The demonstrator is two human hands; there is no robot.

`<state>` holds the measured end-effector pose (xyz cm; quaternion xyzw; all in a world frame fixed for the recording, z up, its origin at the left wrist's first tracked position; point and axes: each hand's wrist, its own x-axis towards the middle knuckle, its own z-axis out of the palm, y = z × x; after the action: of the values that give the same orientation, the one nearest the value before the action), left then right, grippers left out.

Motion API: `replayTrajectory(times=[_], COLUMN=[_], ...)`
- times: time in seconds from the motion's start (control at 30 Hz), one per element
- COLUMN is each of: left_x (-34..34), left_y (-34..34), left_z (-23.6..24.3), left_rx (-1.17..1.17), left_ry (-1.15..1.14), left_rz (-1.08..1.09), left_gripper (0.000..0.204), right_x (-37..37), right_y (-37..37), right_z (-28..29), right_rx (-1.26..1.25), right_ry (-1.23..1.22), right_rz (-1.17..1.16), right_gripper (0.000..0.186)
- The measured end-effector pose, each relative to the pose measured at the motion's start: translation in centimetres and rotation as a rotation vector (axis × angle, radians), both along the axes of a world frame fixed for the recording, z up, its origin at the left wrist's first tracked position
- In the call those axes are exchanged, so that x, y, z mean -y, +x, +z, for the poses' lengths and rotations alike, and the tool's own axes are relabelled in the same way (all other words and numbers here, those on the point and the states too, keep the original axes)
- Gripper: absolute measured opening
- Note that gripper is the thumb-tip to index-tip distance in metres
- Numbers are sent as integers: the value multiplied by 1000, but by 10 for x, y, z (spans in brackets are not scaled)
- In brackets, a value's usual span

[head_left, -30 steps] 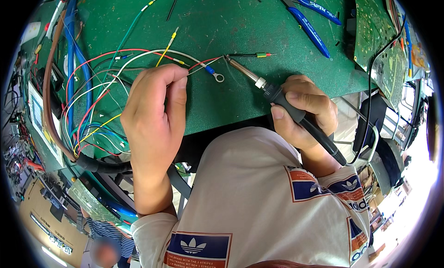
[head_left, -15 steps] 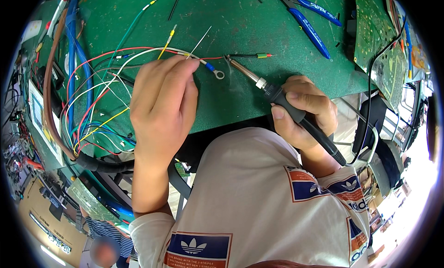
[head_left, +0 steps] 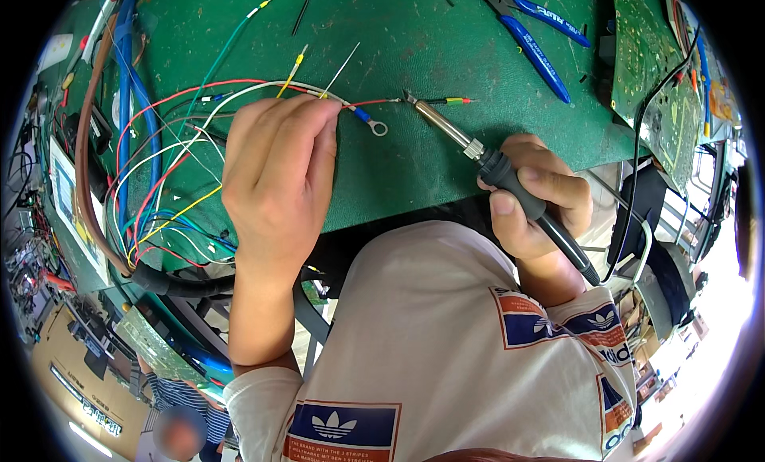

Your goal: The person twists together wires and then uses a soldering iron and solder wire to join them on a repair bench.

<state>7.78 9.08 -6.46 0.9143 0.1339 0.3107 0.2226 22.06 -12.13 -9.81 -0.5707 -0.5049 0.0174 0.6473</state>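
Note:
My left hand [head_left: 275, 171] is closed in a pinch above the green mat. From its fingertips a thin silver strand of solder wire [head_left: 344, 66] points up, and a red wire [head_left: 368, 104] runs out to the right. The red wire's bare end meets a black wire [head_left: 430, 102] with a green, yellow and red end. My right hand [head_left: 546, 191] grips a soldering iron [head_left: 510, 184] by its black handle. Its tip is right by the joint; whether it touches is unclear. A ring terminal [head_left: 378, 129] with a blue sleeve lies below the red wire.
Blue-handled side cutters [head_left: 532, 59] lie at the far right of the green mat [head_left: 398, 35]. A bundle of coloured wires fans out on the left from a thick black cable [head_left: 179, 283]. Circuit boards [head_left: 649, 87] stand at the right edge. A person [head_left: 183, 406] is at lower left.
The soldering iron in my right hand has shifted right, its tip moving off the wire end. The bare joint now shows. My left hand has barely moved.

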Motion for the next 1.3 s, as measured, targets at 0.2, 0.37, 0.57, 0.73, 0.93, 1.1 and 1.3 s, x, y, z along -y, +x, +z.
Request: replayTrajectory(times=[0.2, 0.37, 0.57, 0.73, 0.93, 1.1, 1.3], left_x=[1, 1, 2, 2, 1, 1, 2], left_y=[-1, 0, 0, 0, 0, 1, 0], left_z=[-2, -1, -3, -4, -2, -2, -4], left_rx=[-13, 3, 12, 19, 29, 18, 22], left_ry=[-20, -2, -17, -18, -6, -13, -44], left_rz=[18, 13, 29, 16, 0, 3, 12], left_gripper=[29, 29, 29, 29, 29, 23, 28], right_x=[1, -1, 3, 4, 4, 1, -2], right_y=[1, 1, 1, 0, 3, 1, 1], right_z=[-1, 1, 1, -1, 2, 7, 10], right_rx=[13, 71, 36, 30, 90, 117, 142], right_ry=[12, 8, 3, 2, -13, -76, -111], right_rz=[15, 2, 15, 15, 32, 0, 14], right_gripper=[40, 42, 42, 43, 41, 42, 43])
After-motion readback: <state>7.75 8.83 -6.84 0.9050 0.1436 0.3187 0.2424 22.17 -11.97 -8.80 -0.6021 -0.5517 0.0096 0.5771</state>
